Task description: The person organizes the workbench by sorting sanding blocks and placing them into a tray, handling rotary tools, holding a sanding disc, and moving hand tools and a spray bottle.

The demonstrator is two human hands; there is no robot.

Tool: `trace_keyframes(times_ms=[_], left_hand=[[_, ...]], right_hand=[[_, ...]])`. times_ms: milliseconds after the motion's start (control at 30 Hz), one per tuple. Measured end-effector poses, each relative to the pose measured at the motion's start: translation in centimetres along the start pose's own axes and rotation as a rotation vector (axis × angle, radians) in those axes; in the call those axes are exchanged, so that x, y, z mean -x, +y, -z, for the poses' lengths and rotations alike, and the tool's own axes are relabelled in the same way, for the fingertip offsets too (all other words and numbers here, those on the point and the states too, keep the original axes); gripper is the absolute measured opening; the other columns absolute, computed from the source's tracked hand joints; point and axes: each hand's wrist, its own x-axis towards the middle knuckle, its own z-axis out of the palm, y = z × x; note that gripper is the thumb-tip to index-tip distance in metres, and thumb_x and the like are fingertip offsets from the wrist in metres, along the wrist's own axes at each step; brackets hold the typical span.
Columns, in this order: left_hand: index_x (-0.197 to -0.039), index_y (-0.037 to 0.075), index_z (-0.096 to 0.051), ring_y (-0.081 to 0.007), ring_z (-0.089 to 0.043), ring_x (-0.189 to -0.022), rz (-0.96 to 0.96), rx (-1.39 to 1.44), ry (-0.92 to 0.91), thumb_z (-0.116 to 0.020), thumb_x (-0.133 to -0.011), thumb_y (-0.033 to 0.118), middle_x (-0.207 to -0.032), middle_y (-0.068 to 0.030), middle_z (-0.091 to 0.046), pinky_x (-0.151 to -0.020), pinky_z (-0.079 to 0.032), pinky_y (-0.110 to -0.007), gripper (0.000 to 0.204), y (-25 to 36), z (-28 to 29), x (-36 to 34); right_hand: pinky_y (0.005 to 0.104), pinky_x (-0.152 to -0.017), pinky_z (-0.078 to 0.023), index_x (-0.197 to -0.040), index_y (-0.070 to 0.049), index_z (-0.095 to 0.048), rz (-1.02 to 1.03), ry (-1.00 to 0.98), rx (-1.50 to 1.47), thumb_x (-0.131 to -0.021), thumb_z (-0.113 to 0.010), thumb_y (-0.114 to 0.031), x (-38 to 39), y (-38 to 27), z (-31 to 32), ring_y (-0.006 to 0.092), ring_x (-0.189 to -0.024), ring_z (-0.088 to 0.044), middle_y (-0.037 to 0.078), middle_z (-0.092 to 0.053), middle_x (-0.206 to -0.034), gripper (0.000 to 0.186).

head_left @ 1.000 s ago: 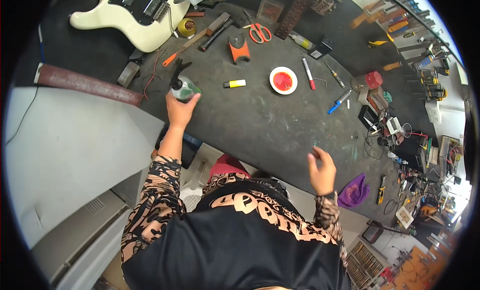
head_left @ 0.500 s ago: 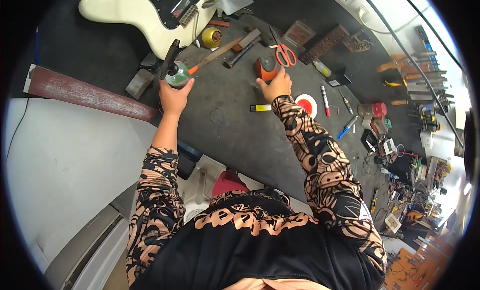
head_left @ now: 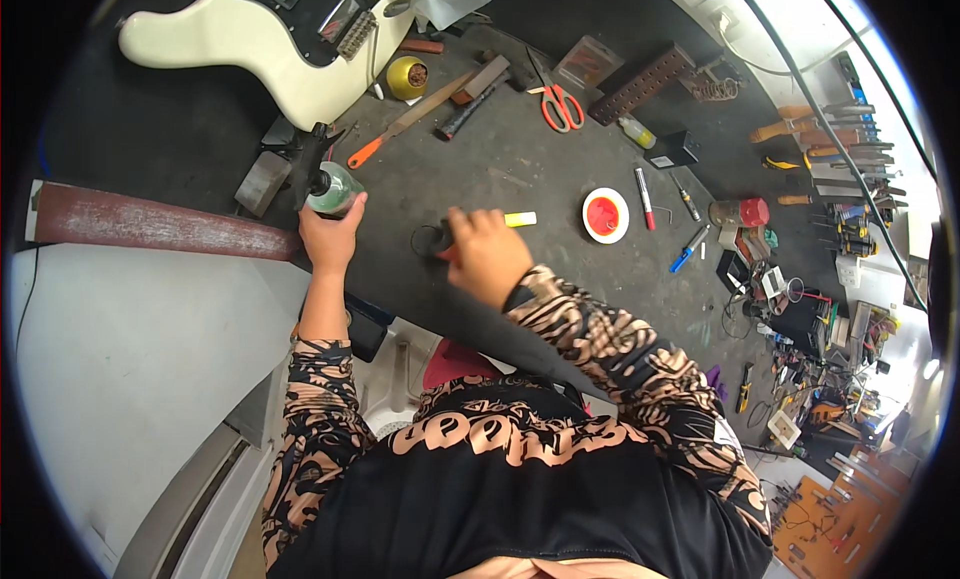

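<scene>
My left hand (head_left: 331, 233) is wrapped round a clear spray bottle (head_left: 338, 187) with green liquid and a black trigger head. It stands close to the table's near-left edge. My right hand (head_left: 490, 256) is closed over the middle of the dark table, near the front edge. A small curved orange piece (head_left: 447, 253) shows at its fingertips, mostly hidden by the hand; its kind is unclear. Just beyond the fingers lies a yellow-and-white marker (head_left: 520, 219), partly covered. A white dish (head_left: 606, 216) with a red centre sits to the right.
A cream electric guitar (head_left: 240, 39) lies at the far left. Behind the hands are an orange-handled file (head_left: 385, 141), a yellow pot (head_left: 407, 78) and orange-handled scissors (head_left: 562, 109). Pens and a screwdriver (head_left: 686, 198) lie right. A long reddish-brown board (head_left: 160, 223) reaches in from the left.
My right hand has taken the curved orange piece from beside the scissors and brought it nearer and leftward. My left hand, still on the spray bottle, has moved slightly nearer; the bottle is tilted differently.
</scene>
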Motion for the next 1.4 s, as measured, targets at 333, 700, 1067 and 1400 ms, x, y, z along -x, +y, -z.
trace_keyframes(times_ms=[333,700,1067,1400], left_hand=[[-0.093,-0.001,-0.069,-0.0259,-0.070,-0.084,-0.066,0.090,-0.104,-0.089,-0.069,0.024,-0.091,-0.0130,-0.073,-0.079,-0.053,-0.038,0.040,2.0,-1.2,1.5],[-0.131,-0.005,-0.046,-0.0268,-0.057,-0.116,-0.070,0.034,-0.111,-0.087,-0.076,0.023,-0.128,-0.0177,-0.056,-0.099,-0.046,-0.039,0.074,-1.3,-2.4,2.3],[-0.146,-0.003,-0.029,-0.0293,-0.046,-0.131,-0.115,-0.047,-0.129,-0.085,-0.078,0.020,-0.145,-0.0204,-0.041,-0.108,-0.040,-0.041,0.091,-2.1,-1.8,2.8],[-0.139,0.006,-0.042,-0.0278,-0.052,-0.120,-0.179,0.170,-0.578,-0.083,-0.079,0.017,-0.137,-0.0143,-0.044,-0.092,-0.050,-0.039,0.073,22.6,-9.3,27.9]], right_hand=[[0.0461,-0.090,-0.051,-0.128,-0.001,-0.056,-0.219,-0.092,-0.170,-0.082,-0.071,-0.049,-5.7,1.2,1.3,0.0411,-0.108,-0.061,0.023,-0.065,-0.114,0.068],[0.0379,-0.091,-0.056,-0.113,0.000,-0.066,-1.094,0.197,-0.592,-0.085,-0.069,-0.034,-21.6,10.6,1.6,0.0296,-0.110,-0.067,0.017,-0.068,-0.119,0.045],[0.0291,-0.063,-0.056,-0.118,0.008,-0.059,-0.770,0.663,-1.267,-0.092,-0.068,-0.025,8.4,14.1,6.8,0.0164,-0.073,-0.069,0.013,-0.069,-0.087,0.043],[0.0251,-0.070,-0.050,-0.107,0.000,-0.058,-1.100,0.743,-1.437,-0.098,-0.059,-0.021,35.1,20.8,10.1,0.0132,-0.082,-0.065,0.008,-0.068,-0.095,0.022]])
